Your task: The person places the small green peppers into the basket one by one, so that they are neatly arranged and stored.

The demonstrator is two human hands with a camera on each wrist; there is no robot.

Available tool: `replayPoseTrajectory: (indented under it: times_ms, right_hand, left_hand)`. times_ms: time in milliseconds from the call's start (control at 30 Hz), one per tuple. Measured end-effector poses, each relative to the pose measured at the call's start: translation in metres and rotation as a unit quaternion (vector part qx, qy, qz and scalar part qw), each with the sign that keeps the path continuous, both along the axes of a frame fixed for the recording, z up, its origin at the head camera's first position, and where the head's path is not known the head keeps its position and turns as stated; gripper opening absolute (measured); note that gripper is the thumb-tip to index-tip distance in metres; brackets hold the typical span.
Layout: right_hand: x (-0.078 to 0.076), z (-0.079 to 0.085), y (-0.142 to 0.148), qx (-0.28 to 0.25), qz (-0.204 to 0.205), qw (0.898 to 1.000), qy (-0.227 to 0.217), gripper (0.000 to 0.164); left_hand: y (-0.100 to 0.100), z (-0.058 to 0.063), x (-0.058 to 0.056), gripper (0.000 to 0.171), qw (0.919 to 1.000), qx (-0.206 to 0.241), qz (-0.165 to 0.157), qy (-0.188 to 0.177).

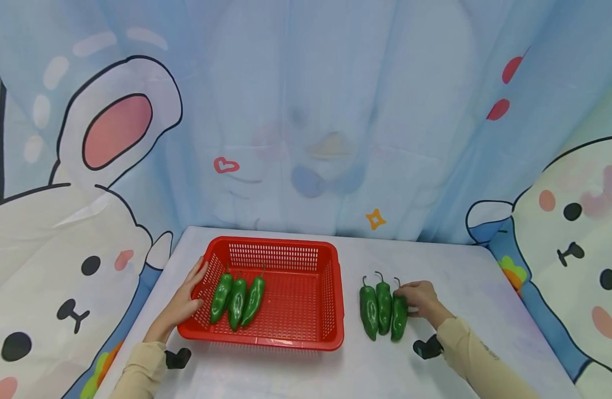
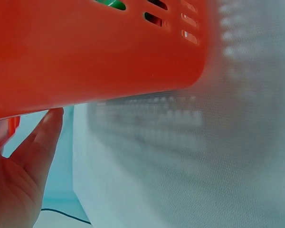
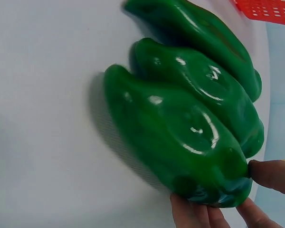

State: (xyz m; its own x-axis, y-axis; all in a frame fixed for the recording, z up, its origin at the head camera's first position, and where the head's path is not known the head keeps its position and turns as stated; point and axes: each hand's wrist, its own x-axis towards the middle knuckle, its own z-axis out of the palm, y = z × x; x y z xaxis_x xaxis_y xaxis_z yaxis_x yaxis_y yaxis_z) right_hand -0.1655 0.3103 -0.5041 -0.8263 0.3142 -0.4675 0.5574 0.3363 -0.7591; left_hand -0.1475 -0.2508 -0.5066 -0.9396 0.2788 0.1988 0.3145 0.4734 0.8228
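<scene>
Gripping is judged the step in hand. At lower right, the rightmost green pepper (image 1: 398,318) is pinched by the right hand (image 1: 422,298). The red basket (image 1: 258,341), lower centre, is touched by the left hand (image 1: 183,302), fingers nearly straight. Next, a lift is likely required.

Head view: worn at the head, facing forward and down, the widest and farthest back; covers tabletop (image 1: 465,299), curtain (image 1: 286,83), left hand (image 1: 182,303) and right hand (image 1: 422,299). Left wrist view: low, very near the outer wall of the red basket (image 1: 261,342), looking along the tabletop, turned sideways. Right wrist view: close above three green peppers (image 3: 171,128), also sideways. Shared, head and left wrist: basket, left hand; head and right wrist: peppers, right hand.
</scene>
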Motion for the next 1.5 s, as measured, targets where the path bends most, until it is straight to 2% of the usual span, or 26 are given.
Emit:
replayPoseTrajectory:
  times_ms: [133, 367, 900, 1233, 1500]
  right_hand:
    - [0.000, 0.006, 0.004, -0.017, 0.003, 1.000, 0.000, 0.051]
    - [-0.009, 0.022, 0.015, -0.044, 0.008, 0.999, 0.015, 0.052]
    - [-0.024, 0.080, 0.017, -0.055, 0.026, 0.997, 0.054, 0.051]
    - [-0.024, 0.091, 0.004, -0.073, 0.032, 0.995, 0.061, 0.049]
    - [-0.020, 0.101, -0.027, -0.095, 0.076, 0.989, 0.083, 0.050]
  left_hand:
    - [0.000, 0.001, 0.001, 0.087, 1.0000, -0.006, -0.001, 0.007]
    - [-0.001, -0.001, 0.000, 0.088, 0.9999, 0.005, 0.003, -0.015]
    - [-0.002, -0.002, -0.001, 0.087, 0.9999, 0.005, 0.003, -0.014]
    - [-0.002, 0.002, 0.000, 0.088, 0.9998, 0.015, -0.002, -0.009]
    - [0.001, 0.001, 0.000, 0.088, 0.9999, 0.011, -0.003, -0.009]
